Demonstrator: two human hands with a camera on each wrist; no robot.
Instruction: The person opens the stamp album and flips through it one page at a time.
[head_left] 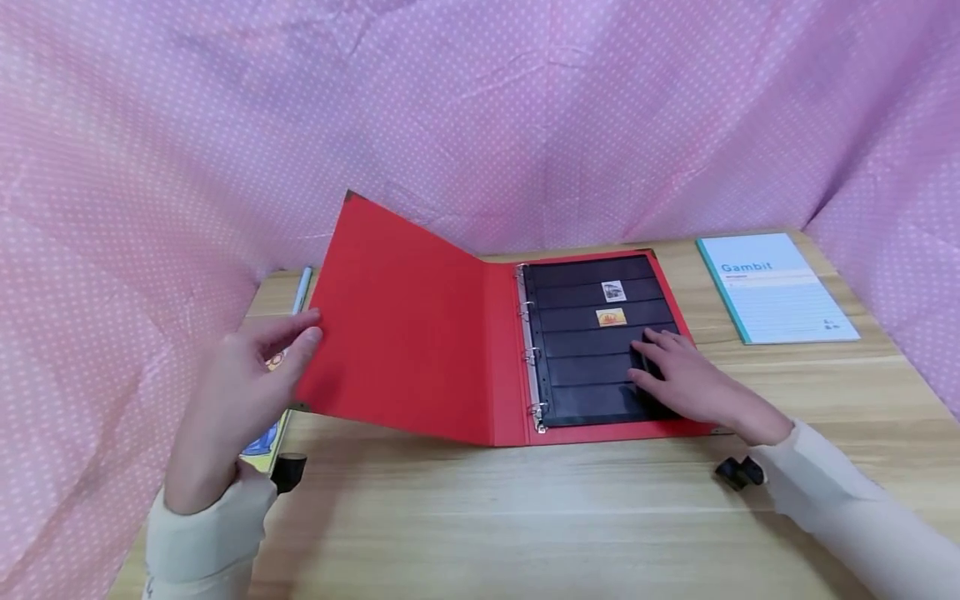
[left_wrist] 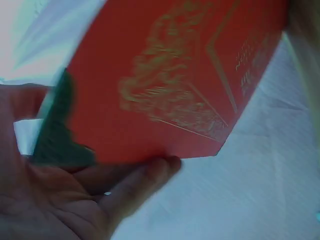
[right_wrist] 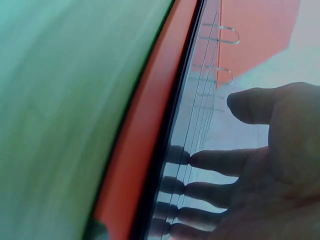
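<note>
A red ring-bound stamp album point(head_left: 397, 325) lies on the wooden table with its front cover raised at a slant to the left. My left hand point(head_left: 236, 383) holds that cover by its outer edge, thumb on the inner side. Gold ornament and a dark corner piece point(left_wrist: 57, 130) show on the cover's outside in the left wrist view. On the right, a black pocket page point(head_left: 588, 369) sits on the metal rings, bearing a grey-and-white stamp point(head_left: 613, 290) and an orange-yellow stamp point(head_left: 611, 317). My right hand point(head_left: 686, 375) rests its extended fingertips on the page's lower right part.
A pale blue notebook point(head_left: 780, 287) marked "Gambit" lies at the back right. Partly hidden behind my left hand is a book with a colourful cover point(head_left: 264, 442). Small black objects point(head_left: 288, 472) show beside both wrists. A pink dotted cloth point(head_left: 480, 125) hangs around the table.
</note>
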